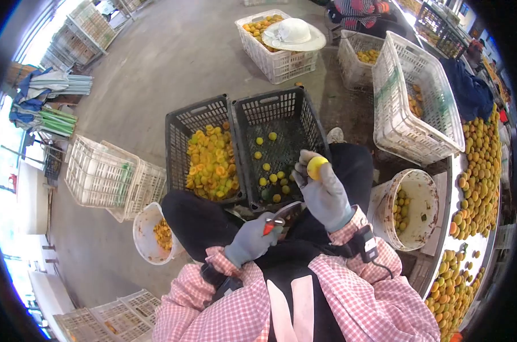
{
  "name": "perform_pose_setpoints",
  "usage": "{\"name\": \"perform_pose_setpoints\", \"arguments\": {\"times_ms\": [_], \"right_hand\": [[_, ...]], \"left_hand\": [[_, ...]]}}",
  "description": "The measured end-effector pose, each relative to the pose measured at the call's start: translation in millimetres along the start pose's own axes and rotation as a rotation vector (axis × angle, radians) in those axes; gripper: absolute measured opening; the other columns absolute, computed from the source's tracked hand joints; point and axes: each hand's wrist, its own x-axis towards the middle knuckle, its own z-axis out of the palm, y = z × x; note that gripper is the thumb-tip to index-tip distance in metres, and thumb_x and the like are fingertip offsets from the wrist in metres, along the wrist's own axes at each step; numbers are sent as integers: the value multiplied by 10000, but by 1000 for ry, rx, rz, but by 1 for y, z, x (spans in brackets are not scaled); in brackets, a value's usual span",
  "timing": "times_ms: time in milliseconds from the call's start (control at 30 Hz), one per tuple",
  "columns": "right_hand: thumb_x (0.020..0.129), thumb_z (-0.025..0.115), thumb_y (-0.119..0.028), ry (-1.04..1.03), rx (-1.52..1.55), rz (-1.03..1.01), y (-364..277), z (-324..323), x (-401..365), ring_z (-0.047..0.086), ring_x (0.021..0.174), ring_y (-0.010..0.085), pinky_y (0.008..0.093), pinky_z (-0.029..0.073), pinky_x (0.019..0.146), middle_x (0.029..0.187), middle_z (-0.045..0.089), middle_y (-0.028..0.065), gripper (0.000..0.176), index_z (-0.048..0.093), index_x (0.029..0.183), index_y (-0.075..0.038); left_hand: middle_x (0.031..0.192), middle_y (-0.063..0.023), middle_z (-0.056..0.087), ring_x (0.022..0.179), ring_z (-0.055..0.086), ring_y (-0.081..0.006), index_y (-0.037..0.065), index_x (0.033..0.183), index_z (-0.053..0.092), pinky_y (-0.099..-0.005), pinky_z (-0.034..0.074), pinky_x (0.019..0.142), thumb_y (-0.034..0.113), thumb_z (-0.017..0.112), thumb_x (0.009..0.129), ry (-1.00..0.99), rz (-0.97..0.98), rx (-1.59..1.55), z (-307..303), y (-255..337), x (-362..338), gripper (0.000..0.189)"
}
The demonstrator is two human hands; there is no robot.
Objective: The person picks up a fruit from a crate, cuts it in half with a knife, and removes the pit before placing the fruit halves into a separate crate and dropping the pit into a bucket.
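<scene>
My right hand (325, 191), in a grey glove, is raised over the near right corner of a black crate (270, 117) and grips a yellow apricot (317, 169) between thumb and fingers. Several whole apricots lie scattered on that crate's floor. My left hand (251, 239), gloved too, is closed around a small red-handled tool (273, 226) in front of my lap; its blade or tip cannot be made out clearly. Beside the first crate stands another black crate (175, 151), heaped with cut apricot halves (213, 162).
A white bucket (146, 214) with orange pieces stands left of my knee. At right another white bucket (421, 225) holds whole fruit. White crates (418, 122) stand around, one under a white hat (292, 35). A fruit-covered table (458, 171) runs along the right; a person (358, 14) sits beyond.
</scene>
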Motion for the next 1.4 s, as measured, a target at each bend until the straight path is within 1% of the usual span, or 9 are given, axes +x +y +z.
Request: {"name": "perform_pose_setpoints", "arguments": {"times_ms": [67, 233, 733, 833, 1000, 1067, 1133, 1200, 1400], "right_hand": [[961, 515, -346, -44, -16, 119, -13, -10, -1, 548, 919, 140, 280, 456, 801, 1128, 586, 107, 454, 463, 1304, -52], [966, 489, -377, 41, -42, 336, -16, -6, -7, 517, 663, 101, 192, 369, 483, 959, 585, 63, 355, 542, 1093, -50], [968, 447, -344, 191, -209, 605, 10, 19, -23, 486, 514, 62, 167, 302, 371, 779, 560, 0, 271, 537, 1053, -103], [964, 449, -361, 165, -237, 596, 14, 8, -21, 473, 501, 64, 169, 302, 371, 757, 554, -1, 286, 548, 1055, -108], [942, 462, -372, 437, -112, 756, 18, -33, -35, 441, 459, 122, 213, 316, 380, 686, 542, 31, 284, 547, 911, -103], [936, 465, -365, 445, -154, 748, 17, -41, -38, 441, 463, 122, 223, 325, 386, 678, 535, 38, 282, 543, 910, -94], [939, 457, -357, 468, -239, 624, 16, -43, -38, 437, 457, 125, 220, 320, 383, 670, 530, 47, 287, 538, 906, -84], [939, 461, -354, 515, -259, 603, 15, -46, -31, 443, 460, 127, 223, 325, 382, 670, 530, 47, 285, 536, 904, -81], [960, 439, -294, 320, -220, 635, 9, -32, -19, 555, 585, 123, 239, 430, 466, 765, 580, 45, 233, 534, 967, -81]], "left_hand": [[748, -13, 571, 624, 539, -75, 40, 1115, 534, -242, 430, 533, 68, 607, 878, 181, -1, -350, -2, 16, -3, 249], [749, 6, 549, 602, 506, -54, 50, 1161, 515, -196, 422, 546, 49, 655, 852, 234, -32, -724, -40, 59, 18, 339], [1113, -36, 589, 1003, 559, -113, 64, 1250, 458, -275, 460, 887, 254, 829, 719, 85, 246, -65, -15, 41, 40, 675], [1045, -40, 596, 885, 574, -91, 64, 1237, 463, -259, 483, 800, 239, 808, 745, 151, 315, 19, -11, 35, 45, 626], [908, -34, 582, 650, 512, -52, 38, 1207, 461, -221, 431, 546, 276, 745, 819, 245, -101, -221, 2, -50, 102, 537], [882, -40, 584, 635, 504, -58, 43, 1245, 447, -212, 414, 518, 308, 719, 842, 217, -82, -131, 1, -83, 121, 553], [1034, -176, 646, 961, 635, -295, 39, 1282, 434, -363, 493, 803, 559, 678, 784, 178, -192, 13, -4, -73, 124, 760], [1099, -184, 636, 1020, 621, -318, 23, 1296, 430, -374, 488, 841, 613, 659, 762, 196, -182, 265, -10, -25, 105, 828], [1015, -169, 601, 892, 624, -337, 30, 1092, 520, -394, 502, 737, 562, 760, 635, 102, 476, 618, -10, 42, 75, 741]]}}
